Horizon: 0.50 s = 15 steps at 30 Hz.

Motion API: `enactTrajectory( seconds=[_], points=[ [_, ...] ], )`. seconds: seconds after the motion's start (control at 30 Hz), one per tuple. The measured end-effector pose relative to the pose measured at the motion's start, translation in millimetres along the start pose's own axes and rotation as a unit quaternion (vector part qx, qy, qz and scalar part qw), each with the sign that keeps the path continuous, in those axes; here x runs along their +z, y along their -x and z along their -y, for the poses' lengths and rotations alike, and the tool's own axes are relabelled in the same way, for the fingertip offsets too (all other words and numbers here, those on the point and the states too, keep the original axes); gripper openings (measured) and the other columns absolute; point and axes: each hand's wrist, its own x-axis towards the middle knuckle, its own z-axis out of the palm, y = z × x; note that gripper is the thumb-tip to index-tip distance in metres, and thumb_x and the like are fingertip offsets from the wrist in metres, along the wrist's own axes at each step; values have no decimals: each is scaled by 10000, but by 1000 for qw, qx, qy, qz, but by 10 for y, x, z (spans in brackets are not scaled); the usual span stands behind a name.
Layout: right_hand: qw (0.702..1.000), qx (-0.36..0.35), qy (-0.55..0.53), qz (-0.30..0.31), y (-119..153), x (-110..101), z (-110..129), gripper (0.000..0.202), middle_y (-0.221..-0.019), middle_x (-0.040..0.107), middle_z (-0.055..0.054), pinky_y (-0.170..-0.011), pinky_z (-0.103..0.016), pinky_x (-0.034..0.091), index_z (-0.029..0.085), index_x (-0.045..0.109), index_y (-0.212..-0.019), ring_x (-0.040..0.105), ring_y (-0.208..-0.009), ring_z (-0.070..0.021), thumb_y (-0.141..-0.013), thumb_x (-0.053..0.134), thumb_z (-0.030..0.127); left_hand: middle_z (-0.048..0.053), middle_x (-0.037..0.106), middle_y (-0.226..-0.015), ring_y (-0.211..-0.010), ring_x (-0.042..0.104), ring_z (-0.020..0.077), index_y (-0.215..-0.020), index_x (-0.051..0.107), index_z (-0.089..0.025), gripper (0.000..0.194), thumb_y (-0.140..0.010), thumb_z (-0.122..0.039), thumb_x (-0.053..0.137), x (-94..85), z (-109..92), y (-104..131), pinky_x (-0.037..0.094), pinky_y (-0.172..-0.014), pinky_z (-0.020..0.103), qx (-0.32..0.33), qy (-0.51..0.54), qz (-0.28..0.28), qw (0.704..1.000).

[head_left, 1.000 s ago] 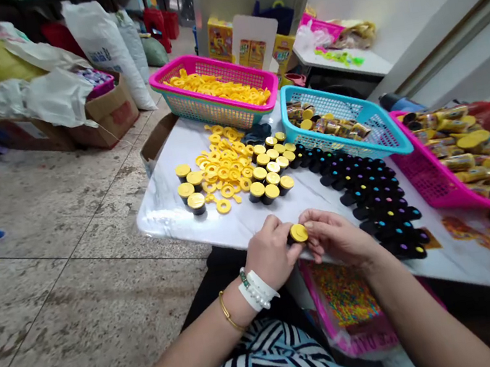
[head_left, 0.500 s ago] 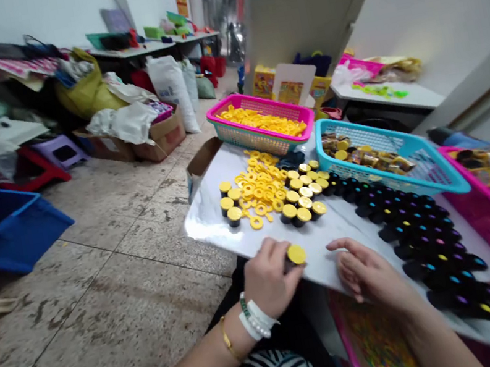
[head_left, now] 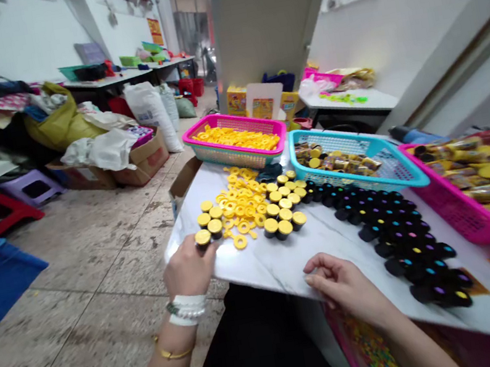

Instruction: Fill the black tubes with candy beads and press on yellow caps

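Observation:
At the table's left front edge, my left hand (head_left: 188, 269) is closed around a short black cylinder with a round yellow top (head_left: 203, 238). That piece stands beside several matching yellow-topped cylinders (head_left: 215, 212) at the left of a heap of flat yellow rings with small tabs (head_left: 241, 200). My right hand (head_left: 339, 280) hovers by the front edge, its fingers curled in toward the thumb, with nothing visible in them. Between the hands and a little further back stands another group of yellow-topped cylinders (head_left: 285, 229).
Rows of black pieces with coloured dots (head_left: 403, 232) cover the table's right. Behind stand a pink basket of yellow parts (head_left: 281, 133) and a blue basket (head_left: 413, 175) of wrapped items. A pink bin (head_left: 446, 206) is at right; a blue bin (head_left: 3, 286) sits on the floor at left.
My left hand has carried the yellow-topped cylinder left and away from me, to the left group. My right hand's index finger has curled in. The view has shifted.

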Motion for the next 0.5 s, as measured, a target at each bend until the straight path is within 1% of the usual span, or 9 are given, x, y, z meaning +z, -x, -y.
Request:
enactTrajectory(
  seconds=[0.07, 0.1, 0.13, 0.2, 0.23, 0.3, 0.37, 0.43, 0.5],
  points=[
    [998, -28, 44, -45, -51, -68, 68, 256, -524, 469, 60, -433, -239, 304, 213, 596, -846, 440, -425, -117, -824, 638, 465, 34, 661, -701, -651, 622, 239, -999, 630, -217, 347, -796, -498, 626, 18, 59, -73, 353, -558, 276, -11, 11, -8, 1000],
    [991, -57, 84, -92, -99, -121, 118, 232, -533, 496, 46, -460, -253, 336, 218, 608, -835, 469, -453, -133, -827, 635, 447, 30, 663, -707, -655, 627, 244, -1083, 612, -214, 403, -788, -486, 635, 28, 80, -103, 365, -567, 280, -16, 22, -15, 1000],
    [975, -94, 135, -151, -163, -185, 173, 204, -562, 533, 28, -503, -269, 371, 221, 618, -829, 499, -492, -149, -828, 636, 424, 23, 660, -705, -652, 629, 246, -1167, 578, -207, 477, -779, -478, 642, 35, 93, -125, 375, -574, 284, -20, 33, -21, 999],
    [915, -164, 252, -269, -336, -330, 284, 147, -694, 611, -17, -612, -300, 422, 220, 633, -844, 546, -587, -170, -830, 633, 366, 7, 646, -693, -642, 629, 247, -1276, 500, -185, 618, -756, -479, 658, 39, 93, -140, 385, -574, 288, -26, 56, -36, 997],
    [882, -183, 309, -306, -440, -401, 331, 130, -784, 635, -40, -653, -309, 432, 212, 639, -868, 556, -621, -171, -839, 616, 337, 0, 639, -694, -641, 629, 243, -1301, 469, -175, 666, -744, -483, 664, 38, 86, -132, 388, -571, 286, -26, 68, -45, 996],
    [828, -171, 409, -343, -664, -517, 392, 139, -932, 646, -71, -665, -305, 429, 204, 661, -922, 578, -688, -179, -858, 579, 295, -5, 630, -720, -650, 627, 227, -1314, 437, -161, 711, -730, -493, 671, 37, 68, -87, 401, -575, 281, -18, 96, -71, 993],
    [795, -132, 477, -352, -873, -588, 411, 172, -1000, 638, -76, -625, -290, 410, 216, 681, -974, 590, -726, -185, -868, 556, 268, -2, 622, -758, -639, 614, 197, -1286, 451, -156, 682, -739, -506, 662, 45, 64, -13, 420, -579, 271, -4, 121, -101, 987],
    [780, -106, 504, -356, -1027, -620, 399, 203, -1019, 630, -75, -581, -283, 379, 229, 688, -1011, 586, -711, -182, -867, 546, 244, -2, 608, -770, -592, 578, 158, -1235, 488, -156, 613, -762, -513, 648, 63, 81, 75, 433, -574, 257, 17, 136, -126, 983],
    [776, -98, 509, -359, -1113, -629, 375, 219, -1025, 625, -74, -557, -282, 350, 231, 685, -1030, 574, -679, -173, -863, 543, 229, -5, 604, -772, -560, 544, 128, -1211, 505, -158, 561, -784, -494, 645, 86, 111, 159, 440, -569, 243, 36, 149, -138, 979]
  ],
)
